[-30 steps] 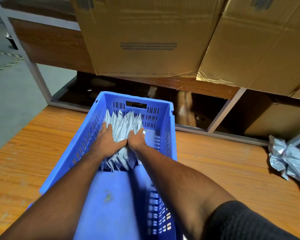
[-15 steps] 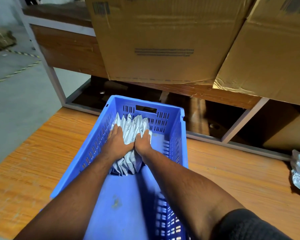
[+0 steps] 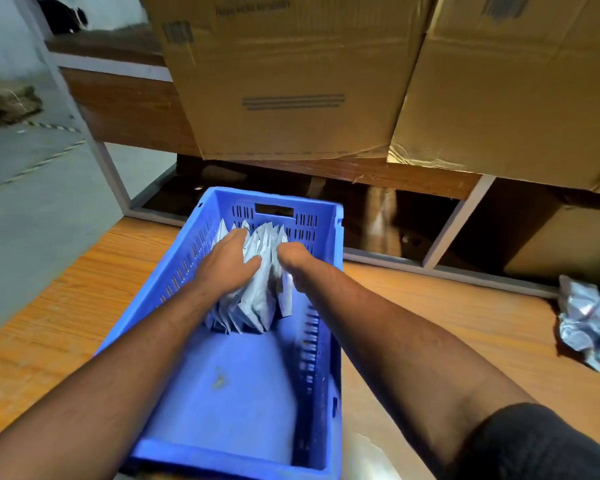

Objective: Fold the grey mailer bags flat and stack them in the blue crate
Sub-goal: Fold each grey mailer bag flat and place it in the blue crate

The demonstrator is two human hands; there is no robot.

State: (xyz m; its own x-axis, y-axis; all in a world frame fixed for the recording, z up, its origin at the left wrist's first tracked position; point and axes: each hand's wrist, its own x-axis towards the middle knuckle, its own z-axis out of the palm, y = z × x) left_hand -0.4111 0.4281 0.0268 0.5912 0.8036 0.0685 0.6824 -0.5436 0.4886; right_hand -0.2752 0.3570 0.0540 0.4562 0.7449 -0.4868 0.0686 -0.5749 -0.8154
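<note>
The blue crate [image 3: 222, 393] stands on the wooden table, its long side running away from me. Several folded grey mailer bags [image 3: 257, 303] stand on edge, packed together at its far end. My left hand [image 3: 227, 261] lies over the left and top of that stack, fingers stretched out and thumb spread toward the middle. My right hand [image 3: 291, 259] is against the stack's right side, close to the crate's right wall. Its fingers point down and away, hidden from me. A few bags show between the two hands.
A heap of crumpled grey mailer bags [image 3: 589, 317] lies on the wooden table [image 3: 465, 323] at the right edge. Two big cardboard boxes [image 3: 291, 81] [image 3: 516, 91] sit on a shelf above and behind the crate. Grey floor lies to the left.
My hands, pressed close together on the stack before, have drawn apart. The left hand has slid further over the top and the right hand has moved to the right.
</note>
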